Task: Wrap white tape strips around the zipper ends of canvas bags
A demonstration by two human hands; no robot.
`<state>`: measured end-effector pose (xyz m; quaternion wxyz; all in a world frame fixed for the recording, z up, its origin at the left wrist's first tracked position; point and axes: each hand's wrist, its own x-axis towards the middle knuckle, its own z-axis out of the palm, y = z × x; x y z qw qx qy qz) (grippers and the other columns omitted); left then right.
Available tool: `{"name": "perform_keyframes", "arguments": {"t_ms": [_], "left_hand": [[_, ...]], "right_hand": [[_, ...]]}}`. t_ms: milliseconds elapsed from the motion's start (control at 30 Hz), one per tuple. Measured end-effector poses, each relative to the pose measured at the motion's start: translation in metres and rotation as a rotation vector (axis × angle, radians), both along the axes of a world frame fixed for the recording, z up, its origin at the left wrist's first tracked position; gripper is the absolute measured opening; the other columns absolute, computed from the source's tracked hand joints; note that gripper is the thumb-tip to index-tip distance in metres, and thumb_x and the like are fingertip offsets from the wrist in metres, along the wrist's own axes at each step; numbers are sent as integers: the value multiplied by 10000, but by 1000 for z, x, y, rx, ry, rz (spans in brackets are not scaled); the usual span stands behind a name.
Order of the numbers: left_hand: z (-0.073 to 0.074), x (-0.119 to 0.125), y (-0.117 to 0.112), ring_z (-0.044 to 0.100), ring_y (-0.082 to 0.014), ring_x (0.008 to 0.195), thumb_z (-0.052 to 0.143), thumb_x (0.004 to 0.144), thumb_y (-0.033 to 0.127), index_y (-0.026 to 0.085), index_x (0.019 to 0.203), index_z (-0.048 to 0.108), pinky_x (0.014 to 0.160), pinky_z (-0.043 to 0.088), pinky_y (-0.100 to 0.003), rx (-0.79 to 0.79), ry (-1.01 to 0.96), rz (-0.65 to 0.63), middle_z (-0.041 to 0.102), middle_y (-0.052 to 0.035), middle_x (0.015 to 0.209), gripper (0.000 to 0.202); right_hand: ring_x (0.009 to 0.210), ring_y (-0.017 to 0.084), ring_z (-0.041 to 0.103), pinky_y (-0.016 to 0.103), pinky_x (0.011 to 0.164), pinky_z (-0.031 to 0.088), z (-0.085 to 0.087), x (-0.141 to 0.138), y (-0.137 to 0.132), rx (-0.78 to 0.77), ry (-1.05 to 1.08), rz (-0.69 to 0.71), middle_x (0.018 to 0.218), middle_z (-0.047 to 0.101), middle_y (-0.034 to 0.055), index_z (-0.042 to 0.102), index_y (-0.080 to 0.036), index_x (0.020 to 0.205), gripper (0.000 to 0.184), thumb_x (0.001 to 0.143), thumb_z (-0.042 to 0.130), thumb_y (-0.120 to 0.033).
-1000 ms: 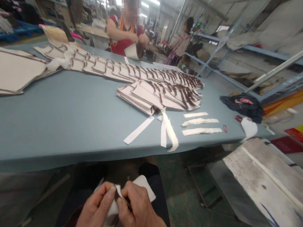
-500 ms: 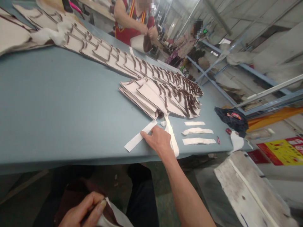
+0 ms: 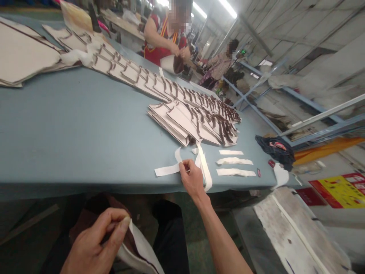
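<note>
My right hand [image 3: 192, 179] reaches over the near edge of the blue-grey table [image 3: 71, 129] and pinches the middle of a long white strip [image 3: 167, 169], whose far end curls up off the surface. My left hand [image 3: 94, 243] stays low over my lap, fingers closed on a white fabric piece [image 3: 139, 251] with dark trim. Just beyond the strip lies a fanned stack of white pieces with brown edging [image 3: 194, 121].
Three short white strips [image 3: 234, 163] lie to the right, with a looped strip [image 3: 203, 167] beside my hand. A dark cloth bundle [image 3: 275, 146] sits at the table's right end. Large white panels [image 3: 23, 57] lie far left. A person in red [image 3: 164, 40] works across the table.
My right hand left the fabric piece in my lap, reached to the table and pinched the long white strip, lifting and folding it. My left hand kept hold of the piece.
</note>
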<state>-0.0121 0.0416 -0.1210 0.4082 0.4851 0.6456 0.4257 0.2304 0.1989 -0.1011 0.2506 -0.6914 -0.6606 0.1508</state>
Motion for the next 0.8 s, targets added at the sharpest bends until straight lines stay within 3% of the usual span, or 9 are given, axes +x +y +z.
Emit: {"name": "perform_keyframes", "arguments": {"t_ms": [133, 267, 333, 567, 700, 800], "left_hand": [[22, -5, 12, 646, -167, 545, 665, 879, 644, 223, 1030, 731, 538, 492, -210, 19, -28, -103, 690, 40, 597, 452], [52, 4, 13, 623, -166, 579, 679, 871, 551, 202, 861, 793, 556, 482, -219, 15, -46, -231, 710, -6, 657, 368], [63, 14, 8, 592, -163, 578, 668, 864, 547, 190, 905, 826, 539, 458, -223, -30, -74, -278, 697, -16, 668, 392], [68, 43, -17, 396, -100, 505, 719, 862, 599, 122, 1224, 772, 478, 294, -199, -256, -417, -514, 518, 49, 566, 601], [76, 55, -25, 601, -150, 641, 757, 818, 687, 129, 1302, 738, 565, 424, -208, -388, -576, -637, 724, -55, 786, 739], [79, 68, -33, 687, -186, 777, 795, 789, 691, 129, 1258, 768, 696, 501, -227, -429, -707, -745, 767, -92, 868, 732]], "right_hand": [[710, 183, 663, 307, 719, 517, 14, -2, -50, 13, 221, 114, 802, 722, 29, 618, -220, 891, 235, 950, 538, -432], [700, 166, 673, 260, 606, 523, 32, -1, -104, -47, 535, 205, 825, 746, 44, 620, -214, 877, 225, 959, 585, -420], [701, 161, 668, 260, 618, 534, 39, 2, -126, -66, 709, 223, 842, 758, 51, 632, -212, 870, 198, 938, 655, -396], [593, 122, 618, 212, 505, 510, 57, 20, -172, -344, 1111, 431, 845, 786, 80, 595, -206, 870, 329, 912, 755, -490], [480, 89, 532, 178, 425, 422, 59, 32, -183, -465, 1206, 516, 677, 710, 17, 528, -217, 840, 413, 879, 779, -542], [435, 64, 472, 164, 404, 385, 57, 37, -190, -528, 1224, 513, 626, 634, -30, 516, -219, 838, 480, 830, 806, -602]]}}
